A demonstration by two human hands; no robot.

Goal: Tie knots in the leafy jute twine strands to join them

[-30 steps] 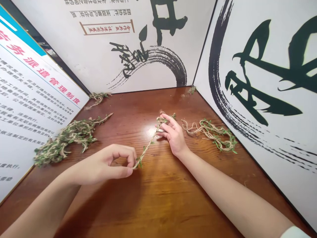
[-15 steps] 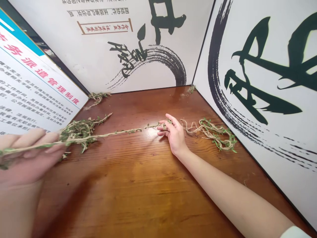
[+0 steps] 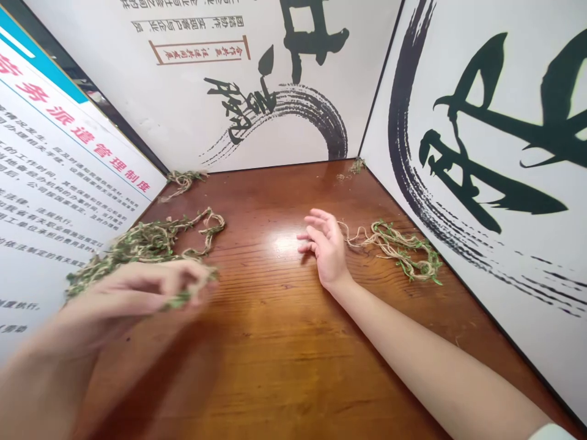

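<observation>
We see a blurred left hand [image 3: 123, 299] over a tangled heap of thin leafy vine [image 3: 142, 244] on a varnished wooden table [image 3: 275, 342], its fingers [image 3: 183, 278] curled by a green sprig [image 3: 178, 299], though the blur hides whether they grip it. Our right hand [image 3: 323, 247] lies open and empty, just beside a looser vine tangle [image 3: 394, 250]. The strands look light, soft and prone to snagging, so a loose stem end seems the best hold; a printed notice board [image 3: 59, 153] walls the left side.
</observation>
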